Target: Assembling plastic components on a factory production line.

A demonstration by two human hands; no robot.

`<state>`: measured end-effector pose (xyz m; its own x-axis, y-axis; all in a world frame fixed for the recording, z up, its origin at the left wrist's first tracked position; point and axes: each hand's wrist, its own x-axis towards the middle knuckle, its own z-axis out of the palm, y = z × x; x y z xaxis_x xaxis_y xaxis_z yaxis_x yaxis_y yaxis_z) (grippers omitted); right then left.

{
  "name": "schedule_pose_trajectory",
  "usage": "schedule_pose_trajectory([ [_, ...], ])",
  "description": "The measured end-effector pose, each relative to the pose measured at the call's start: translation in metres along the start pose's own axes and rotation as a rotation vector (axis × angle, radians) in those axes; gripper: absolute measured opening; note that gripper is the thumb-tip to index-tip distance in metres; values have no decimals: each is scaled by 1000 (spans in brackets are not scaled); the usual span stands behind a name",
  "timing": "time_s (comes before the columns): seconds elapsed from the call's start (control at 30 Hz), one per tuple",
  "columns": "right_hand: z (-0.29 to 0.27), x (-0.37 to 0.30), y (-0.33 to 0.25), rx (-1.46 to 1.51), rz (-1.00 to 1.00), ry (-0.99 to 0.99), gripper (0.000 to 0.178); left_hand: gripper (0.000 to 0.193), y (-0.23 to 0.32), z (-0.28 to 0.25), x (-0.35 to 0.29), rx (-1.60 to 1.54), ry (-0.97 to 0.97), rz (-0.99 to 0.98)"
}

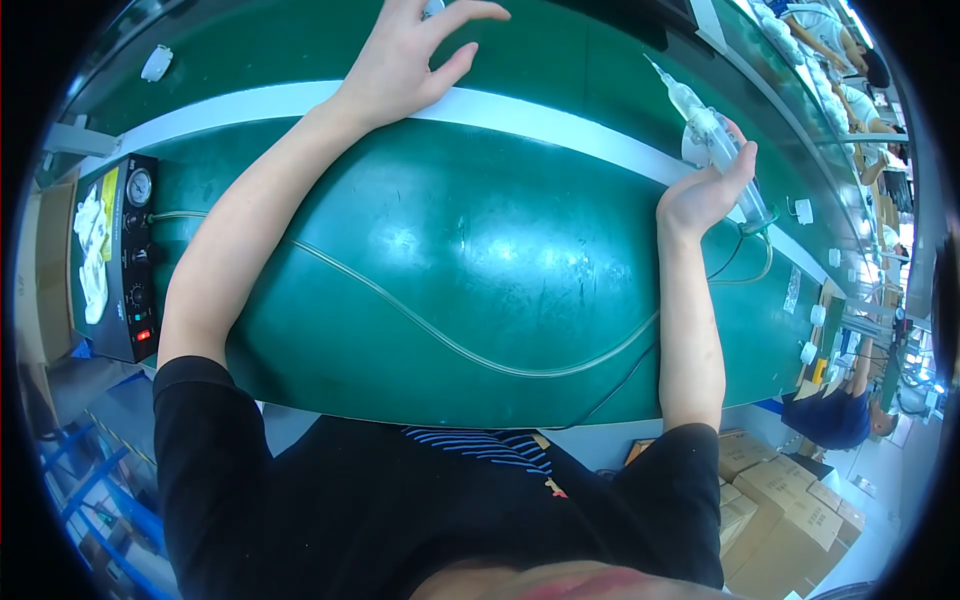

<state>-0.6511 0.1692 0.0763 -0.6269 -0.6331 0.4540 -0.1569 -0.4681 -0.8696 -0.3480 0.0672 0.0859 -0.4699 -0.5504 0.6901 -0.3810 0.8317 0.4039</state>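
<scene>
In my right hand (697,203) is a clear dispensing syringe (718,143) with a thin tapered tip, its fingers wrapped round the barrel and the tip pointing up and to the left. Clear tubing (768,262) runs from the syringe's rear end. A round white part (693,148) shows just behind the barrel; whether it touches the hand I cannot tell. My left hand (402,62) reaches to the far side of the bench, thumb and forefinger stretched apart. A small pale thing (432,9) shows beside it at the picture's top edge, partly cut off.
The black dispenser box (138,255) with a gauge stands at the left, gloves (93,250) on top. Its tube (430,340) curves across the green bench (450,200). Small white parts (157,63) sit on the far belt. Cartons (785,500) and a co-worker (835,415) are at the right.
</scene>
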Motion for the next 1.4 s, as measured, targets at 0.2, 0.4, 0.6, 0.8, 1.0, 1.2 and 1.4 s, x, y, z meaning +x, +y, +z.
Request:
schedule_pose_trajectory([
  [0.2, -2, -1, 4, 183, 172, -119, 55, 41, -15, 1, 1, -100, -290, 166],
  [0.4, -3, 0, 8, 213, 97, -36, 54, 27, -27, 21, -11, -52, -283, 222],
  [0.6, -1, 6, 10, 114, 144, 28, 62, 23, -17, 20, -11, -49, -300, 178],
  [0.8, -5, 3, -1, 241, 369, -379, 79, 47, -5, 4, 3, -146, -363, 60],
  [1.0, -12, 10, 8, 209, 400, -432, 80, 52, -9, 7, 2, -12, -201, 126],
  [1.2, -7, 3, 7, 82, 336, -494, 76, 43, -21, 17, 0, -160, -200, -224],
  [1.4, -6, 4, 6, 100, 345, -482, 75, 29, -39, 13, 2, -174, -112, -188],
])
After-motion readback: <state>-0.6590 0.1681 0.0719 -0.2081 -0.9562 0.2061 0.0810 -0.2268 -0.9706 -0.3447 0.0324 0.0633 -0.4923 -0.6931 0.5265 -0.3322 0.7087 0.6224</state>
